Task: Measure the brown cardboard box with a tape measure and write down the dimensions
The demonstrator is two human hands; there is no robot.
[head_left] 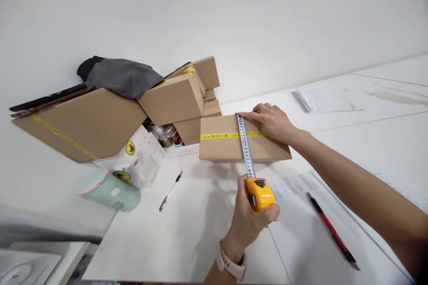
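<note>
My left hand (249, 213), with a pink watch band at the wrist, is wrapped around the yellow case of a tape measure (262, 193). The steel blade (246, 149) runs from it across the top of a brown cardboard box (220, 149) sealed with yellow printed tape. At the box's far edge, my right hand (270, 121) holds the blade's hooked end down with an outstretched index finger. Its other fingers are curled and rest on the box. The case sits just off the near side of the box.
Several cardboard boxes (170, 100) are stacked at the back left, with a grey cloth (123, 75) draped over them. A mint-green tumbler (110, 191) leans by a white avocado-print box (143, 156). A clear pen (170, 191), a red-black pencil (334, 234) and papers (290, 222) lie on the white table.
</note>
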